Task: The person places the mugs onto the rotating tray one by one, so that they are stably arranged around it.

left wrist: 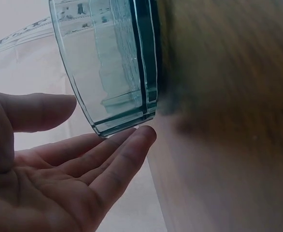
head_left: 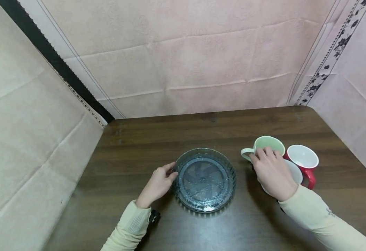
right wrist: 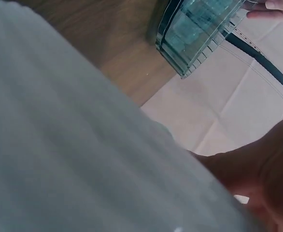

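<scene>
A round clear blue-green glass dish [head_left: 205,181] with fluted sides stands on the wooden table. My left hand [head_left: 158,181] is at its left side, fingers fairly straight along the outer wall and thumb tip at the rim, as the left wrist view shows. My right hand [head_left: 272,170] reaches over a group of cups. Its fingers bend over the near rim of a pale green cup [head_left: 270,141], thumb beside the handle, pinching that rim. Under the hand is a white cup [head_left: 295,172], partly hidden; a pale ribbed surface [right wrist: 83,130] fills much of the right wrist view.
To the right of the green cup stands a red cup [head_left: 303,157] with a white inside, its handle toward the near side. Pale cloth [head_left: 201,69] hangs behind the table's back edge and along both sides. The dish lies left of the cups.
</scene>
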Available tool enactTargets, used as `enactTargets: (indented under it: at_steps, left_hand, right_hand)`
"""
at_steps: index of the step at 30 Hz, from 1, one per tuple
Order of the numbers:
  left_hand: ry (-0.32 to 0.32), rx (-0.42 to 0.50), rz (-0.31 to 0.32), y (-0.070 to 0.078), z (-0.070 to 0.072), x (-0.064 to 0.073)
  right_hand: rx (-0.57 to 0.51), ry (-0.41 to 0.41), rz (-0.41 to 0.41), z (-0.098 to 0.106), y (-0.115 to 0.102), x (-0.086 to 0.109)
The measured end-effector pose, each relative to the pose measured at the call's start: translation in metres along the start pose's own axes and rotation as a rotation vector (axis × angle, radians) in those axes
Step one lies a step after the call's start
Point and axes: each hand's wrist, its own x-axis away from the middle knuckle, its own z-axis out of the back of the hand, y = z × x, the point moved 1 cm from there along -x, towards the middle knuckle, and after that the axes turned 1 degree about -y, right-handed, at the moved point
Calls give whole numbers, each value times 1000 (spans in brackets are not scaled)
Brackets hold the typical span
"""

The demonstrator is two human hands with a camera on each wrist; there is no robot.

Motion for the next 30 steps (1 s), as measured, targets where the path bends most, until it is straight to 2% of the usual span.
enactTargets:
  at_steps: [8, 14, 21, 30]
  left_hand:
    - [-6, 18, 21, 1, 1, 0]
    - [-4, 12, 10, 3, 1, 0]
    - [6, -3, -12, 2, 1, -1]
    - [25, -21, -28, 2, 0, 0]
  right_hand:
    - [8, -56, -14, 2, -5, -1]
    - [-10, -105, 6, 5, -12, -1]
    - [-60, -73, 57, 6, -18, 5]
    - [-130, -80, 109, 15, -26, 21]
